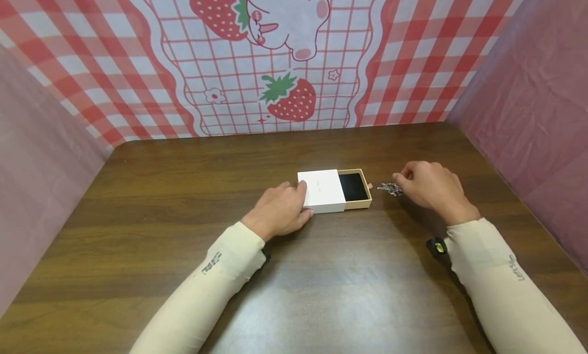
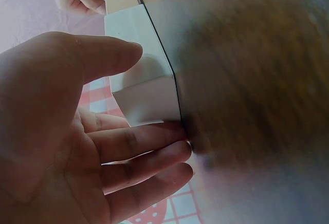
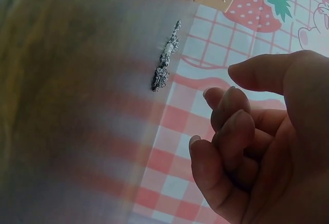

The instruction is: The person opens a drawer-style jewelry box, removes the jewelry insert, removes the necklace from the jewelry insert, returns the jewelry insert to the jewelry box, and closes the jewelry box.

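A white drawer-style gift box [image 1: 321, 188] lies on the wooden table with its tan inner tray [image 1: 358, 204] slid partway out to the right. Black lining [image 1: 352, 186] shows inside the tray. My left hand [image 1: 280, 208] holds the box's left end, thumb [image 2: 115, 59] along the near side and fingers around the end and far side. To the right of the tray, a small heap of silver chain [image 1: 390, 188] rests on the table. My right hand [image 1: 432, 188] hovers beside this chain [image 3: 163, 70], fingers loosely curled, with nothing between thumb and fingertips.
A small ribbon pull tab [image 1: 370, 186] sticks out of the tray's right end. Behind the table [image 1: 184, 191] hangs a red-and-white checked cloth [image 1: 404, 63] with strawberries. Pinkish cloths [image 1: 528, 89] hang along both sides.
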`<move>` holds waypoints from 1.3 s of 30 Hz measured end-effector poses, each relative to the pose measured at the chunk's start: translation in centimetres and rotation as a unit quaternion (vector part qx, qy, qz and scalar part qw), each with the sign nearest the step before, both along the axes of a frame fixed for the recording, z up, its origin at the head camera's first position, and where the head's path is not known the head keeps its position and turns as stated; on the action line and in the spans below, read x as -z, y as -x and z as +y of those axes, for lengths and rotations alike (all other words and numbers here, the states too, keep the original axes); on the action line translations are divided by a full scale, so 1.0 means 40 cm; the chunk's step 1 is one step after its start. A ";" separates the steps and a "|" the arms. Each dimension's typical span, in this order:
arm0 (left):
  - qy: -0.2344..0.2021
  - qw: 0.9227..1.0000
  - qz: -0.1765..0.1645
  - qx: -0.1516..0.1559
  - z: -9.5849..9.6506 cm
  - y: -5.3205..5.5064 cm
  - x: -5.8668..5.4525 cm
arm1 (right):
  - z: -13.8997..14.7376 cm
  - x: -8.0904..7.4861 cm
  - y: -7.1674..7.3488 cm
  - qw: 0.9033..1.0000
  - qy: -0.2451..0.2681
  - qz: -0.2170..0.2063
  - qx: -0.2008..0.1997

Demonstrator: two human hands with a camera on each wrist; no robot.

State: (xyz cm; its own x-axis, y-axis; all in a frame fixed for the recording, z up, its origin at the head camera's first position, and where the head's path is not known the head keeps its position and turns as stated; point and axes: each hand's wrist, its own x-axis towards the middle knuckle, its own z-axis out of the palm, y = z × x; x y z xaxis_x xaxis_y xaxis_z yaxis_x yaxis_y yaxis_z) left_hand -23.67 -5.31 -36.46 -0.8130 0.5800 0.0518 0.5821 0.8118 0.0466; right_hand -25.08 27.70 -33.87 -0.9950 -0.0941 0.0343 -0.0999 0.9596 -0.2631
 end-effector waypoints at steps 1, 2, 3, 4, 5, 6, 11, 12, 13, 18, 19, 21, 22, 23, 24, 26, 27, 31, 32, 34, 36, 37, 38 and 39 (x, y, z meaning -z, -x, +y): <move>-0.001 1.000 0.000 0.000 0.000 0.000 0.000 | -0.001 0.000 0.000 1.000 0.000 -0.001 0.001; -0.002 1.000 0.000 0.000 0.000 0.000 0.000 | -0.001 0.000 0.000 1.000 -0.001 -0.001 0.000; -0.002 1.000 0.000 0.000 0.000 0.000 0.000 | -0.003 0.000 0.000 1.000 -0.001 -0.002 0.000; -0.001 1.000 0.000 -0.001 0.000 0.000 0.000 | -0.003 0.000 0.001 1.000 -0.002 -0.002 -0.001; -0.002 1.000 0.000 -0.001 0.000 -0.001 0.000 | -0.005 0.000 0.000 1.000 -0.002 -0.003 -0.002; -0.001 1.000 0.000 -0.001 0.000 0.000 0.000 | -0.005 0.000 0.000 1.000 -0.003 -0.002 -0.003; 0.001 1.000 -0.004 -0.002 0.002 0.001 -0.001 | -0.008 0.002 0.000 1.000 -0.003 0.002 -0.007; 0.002 1.000 -0.004 -0.002 0.002 0.001 -0.001 | -0.008 0.003 -0.001 1.000 -0.003 0.003 -0.008; 0.002 1.000 -0.004 -0.002 0.002 0.001 -0.002 | -0.008 0.003 -0.001 1.000 -0.003 0.003 -0.008; 0.002 1.000 -0.002 -0.002 0.003 -0.001 -0.003 | -0.011 0.006 -0.003 1.000 0.000 0.005 -0.013; 0.003 1.000 -0.002 -0.002 0.003 -0.001 -0.003 | -0.011 0.007 -0.003 1.000 0.000 0.005 -0.014; 0.003 1.000 -0.004 -0.003 0.003 -0.001 -0.003 | -0.012 0.007 -0.003 1.000 0.001 0.007 -0.014; 0.004 1.000 -0.005 -0.003 0.003 -0.001 -0.003 | -0.012 0.007 -0.004 1.000 0.002 0.008 -0.014; 0.005 1.000 -0.006 -0.004 0.003 -0.001 -0.004 | -0.012 0.008 -0.003 1.000 0.002 0.009 -0.015; 0.005 1.000 -0.007 -0.005 0.004 -0.001 -0.004 | -0.013 0.008 -0.004 1.000 0.002 0.008 -0.015; 0.004 1.000 -0.010 -0.005 0.004 -0.001 -0.005 | -0.014 0.007 -0.004 1.000 0.003 0.007 -0.016; 0.004 1.000 -0.011 -0.005 0.003 -0.001 -0.004 | -0.015 0.007 -0.004 1.000 0.002 0.006 -0.017; 0.004 1.000 -0.005 -0.004 0.001 -0.001 -0.003 | -0.022 0.006 -0.003 1.000 -0.001 0.008 -0.020; 0.004 1.000 -0.003 -0.004 0.001 -0.001 -0.003 | -0.025 0.005 -0.002 1.000 -0.002 0.008 -0.021; 0.006 1.000 0.000 -0.005 -0.001 -0.001 -0.002 | -0.029 0.004 -0.001 1.000 -0.005 0.009 -0.024; 0.006 1.000 0.003 -0.003 -0.001 0.000 -0.001 | -0.033 0.004 0.000 1.000 -0.007 0.007 -0.024; 0.005 1.000 0.005 -0.002 -0.002 0.000 -0.001 | -0.034 0.004 0.000 1.000 -0.007 0.005 -0.024; 0.004 1.000 0.005 0.000 -0.002 -0.001 -0.001 | -0.035 0.004 0.000 1.000 -0.008 0.006 -0.023; 0.004 1.000 0.007 0.001 -0.002 -0.001 -0.001 | -0.035 0.005 0.000 1.000 -0.009 0.007 -0.023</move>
State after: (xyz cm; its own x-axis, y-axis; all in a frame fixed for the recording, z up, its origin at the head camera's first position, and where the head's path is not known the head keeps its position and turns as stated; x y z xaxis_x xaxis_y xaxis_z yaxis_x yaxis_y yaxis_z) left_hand -23.64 -5.38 -36.41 -0.8111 0.5820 0.0581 0.5842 0.8110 0.0313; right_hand -25.07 26.29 -34.07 -0.9889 -0.1413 0.0453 -0.1481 0.9584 -0.2439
